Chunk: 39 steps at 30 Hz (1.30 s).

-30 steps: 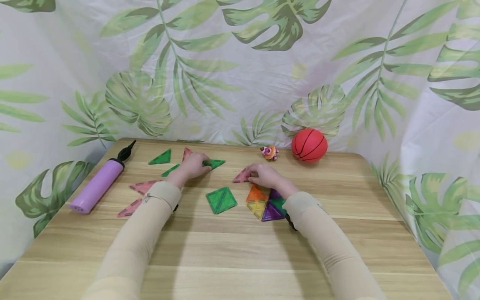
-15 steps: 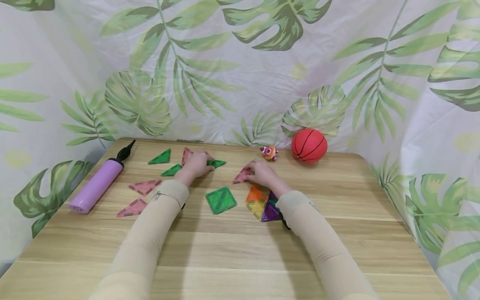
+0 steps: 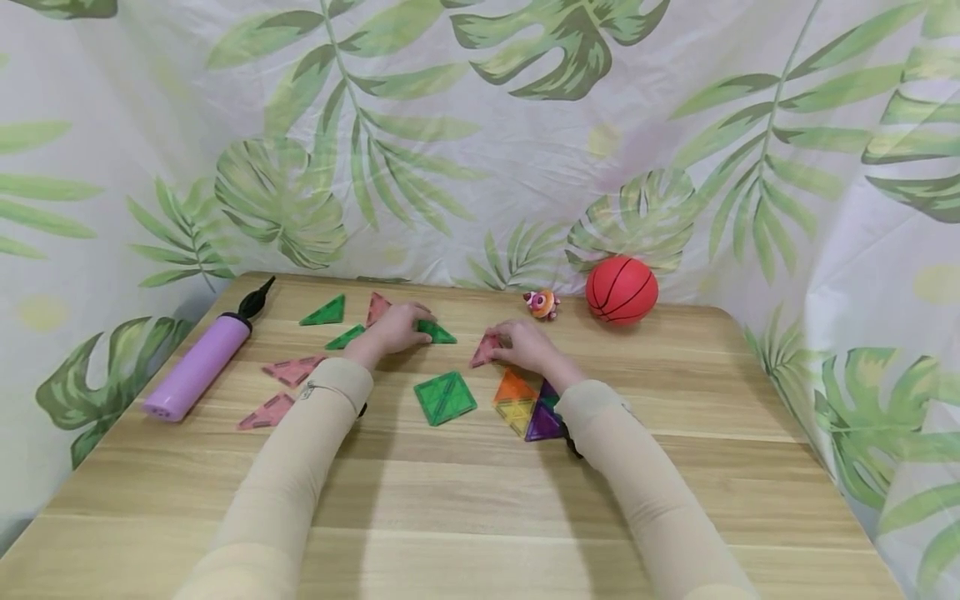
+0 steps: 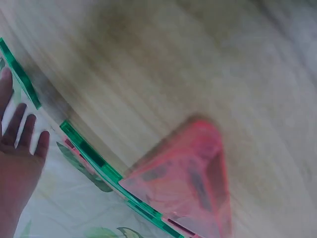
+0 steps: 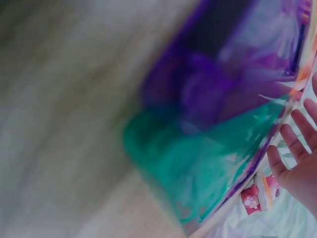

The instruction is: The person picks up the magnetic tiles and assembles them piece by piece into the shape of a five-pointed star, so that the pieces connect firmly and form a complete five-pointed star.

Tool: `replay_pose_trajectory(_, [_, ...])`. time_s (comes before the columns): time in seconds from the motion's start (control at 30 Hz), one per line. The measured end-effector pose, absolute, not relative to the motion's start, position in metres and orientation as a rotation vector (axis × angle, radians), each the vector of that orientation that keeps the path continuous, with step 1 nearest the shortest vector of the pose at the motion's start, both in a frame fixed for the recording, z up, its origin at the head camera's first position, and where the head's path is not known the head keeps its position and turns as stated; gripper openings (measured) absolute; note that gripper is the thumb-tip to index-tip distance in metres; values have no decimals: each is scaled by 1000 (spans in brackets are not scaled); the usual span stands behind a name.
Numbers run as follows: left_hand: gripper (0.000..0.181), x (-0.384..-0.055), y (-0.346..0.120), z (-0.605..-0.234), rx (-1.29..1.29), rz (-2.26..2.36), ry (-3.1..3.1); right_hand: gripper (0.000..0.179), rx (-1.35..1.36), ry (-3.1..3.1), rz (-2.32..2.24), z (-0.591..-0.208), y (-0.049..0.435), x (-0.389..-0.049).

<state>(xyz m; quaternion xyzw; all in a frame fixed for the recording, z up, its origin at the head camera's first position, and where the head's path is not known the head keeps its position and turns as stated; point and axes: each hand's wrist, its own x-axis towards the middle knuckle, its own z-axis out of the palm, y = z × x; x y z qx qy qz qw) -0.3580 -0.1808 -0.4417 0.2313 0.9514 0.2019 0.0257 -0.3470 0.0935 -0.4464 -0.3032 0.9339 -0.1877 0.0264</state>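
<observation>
In the head view my left hand (image 3: 397,329) has thumb and fingers at the near end of a green triangular magnetic tile (image 3: 442,333), pinching it close over the table. Its other fingers are spread in the left wrist view. My right hand (image 3: 527,343) pinches a pink triangular magnetic tile (image 3: 484,350) between thumb and fingers. Between and below the hands lies a square of two green triangles (image 3: 445,398). Under the right wrist sits a cluster with an orange tile (image 3: 514,386), a yellow tile (image 3: 516,413) and purple tiles (image 3: 544,423), partly hidden by the sleeve.
Pink triangles (image 3: 268,412) and green triangles (image 3: 324,311) lie around the left forearm. A purple hand pump (image 3: 198,369) lies at the left edge. Toward the back right are a small toy figure (image 3: 542,305) and a red ball (image 3: 622,290), before a leaf-patterned cloth (image 3: 420,125).
The green tile at my left hand has turned, its tip now pointing down and right. The pink tile in my right hand has tilted to a steeper angle and shifted slightly right.
</observation>
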Motion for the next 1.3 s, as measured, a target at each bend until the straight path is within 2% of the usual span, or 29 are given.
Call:
replay_pose_trajectory(0.23, [47,-357,-181,-441,479,473,3087,58,-810,2882,-515,-446,94,-344])
replay_pose_trajectory(0.8, [38,-361,-162,-446,781,483,2948,45,-934,2940,-571,-446,87,-351])
replay_pose_trajectory(1.3, [31,-363,-129,-446,860,395,2963,43,-739,2879,-547,-447,80,-346])
